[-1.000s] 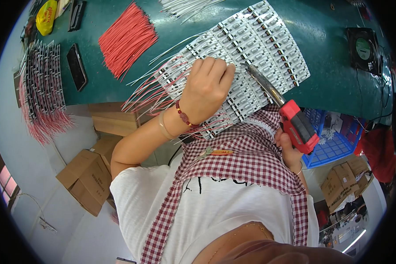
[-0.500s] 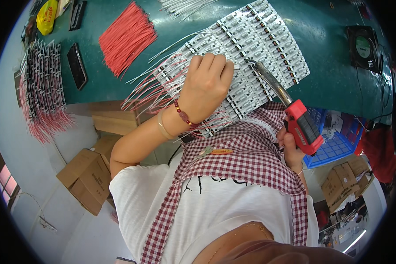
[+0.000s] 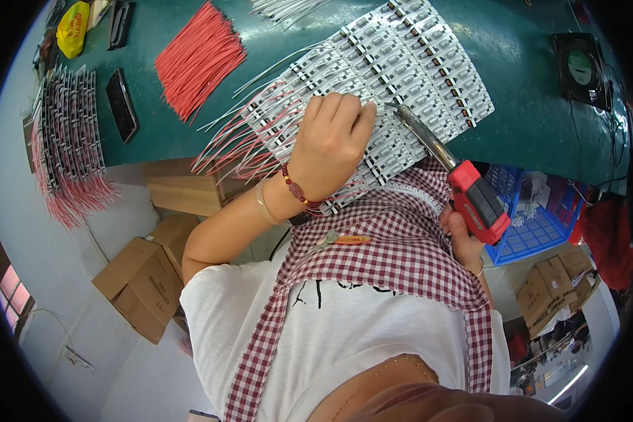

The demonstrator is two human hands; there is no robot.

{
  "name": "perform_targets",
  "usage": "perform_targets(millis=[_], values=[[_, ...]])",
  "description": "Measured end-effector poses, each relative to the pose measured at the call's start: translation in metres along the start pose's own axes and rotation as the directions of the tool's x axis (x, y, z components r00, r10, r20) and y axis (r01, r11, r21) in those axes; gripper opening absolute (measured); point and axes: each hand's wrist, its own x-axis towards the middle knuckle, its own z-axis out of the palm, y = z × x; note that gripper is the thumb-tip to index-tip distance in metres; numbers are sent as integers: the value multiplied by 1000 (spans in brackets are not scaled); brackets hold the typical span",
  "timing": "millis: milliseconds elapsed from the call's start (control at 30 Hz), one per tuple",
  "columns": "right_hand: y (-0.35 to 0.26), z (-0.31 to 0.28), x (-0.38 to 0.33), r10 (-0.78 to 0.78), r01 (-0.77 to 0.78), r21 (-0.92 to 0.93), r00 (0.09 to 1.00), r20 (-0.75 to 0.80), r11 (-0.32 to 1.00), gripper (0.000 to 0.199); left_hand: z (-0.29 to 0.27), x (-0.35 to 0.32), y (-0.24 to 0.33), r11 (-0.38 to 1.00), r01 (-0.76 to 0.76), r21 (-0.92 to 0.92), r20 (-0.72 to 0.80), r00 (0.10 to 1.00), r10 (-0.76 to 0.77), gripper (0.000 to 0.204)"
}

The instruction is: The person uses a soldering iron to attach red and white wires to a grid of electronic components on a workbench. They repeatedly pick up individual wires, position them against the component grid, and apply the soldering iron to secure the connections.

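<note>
A wide sheet of small white circuit boards (image 3: 436, 84) in rows lies at the table's near edge, reaching over my lap. My left hand (image 3: 333, 144) rests on it, fingers curled in a pinch; a thin white wire (image 3: 381, 105) pokes out beyond the fingertips. My right hand (image 3: 465, 243) is closed round a red and black soldering gun (image 3: 477, 200). Its metal tip slants up to the boards, just right of my left fingertips and close to the wire end. Red and white wires (image 3: 225, 144) trail off the sheet's left side.
On the green table (image 3: 520, 133) lie a bundle of red wires (image 3: 198, 60), a bundle of white wires (image 3: 285, 8), a phone (image 3: 122, 105) and a black fan-like device (image 3: 580, 70). Wired boards (image 3: 67, 133) hang over the left edge. A blue crate (image 3: 531, 243) stands below right, cardboard boxes (image 3: 141, 288) below left.
The soldering gun's tip has shifted slightly left and down, nearer my left fingertips. My left hand has moved slightly down over the sheet, still pinched.
</note>
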Motion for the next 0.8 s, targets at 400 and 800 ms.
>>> perform_targets(millis=[400,800], values=[[16,-2,-2,-127,117,-151,990,-60,982,16,-1,1,0,1000,12,9,12,1000,-13,29],[15,-4,10,-137,138,-272,990,23,952,19,1,0,-1,999,4,48,12,1000,-5,26]])
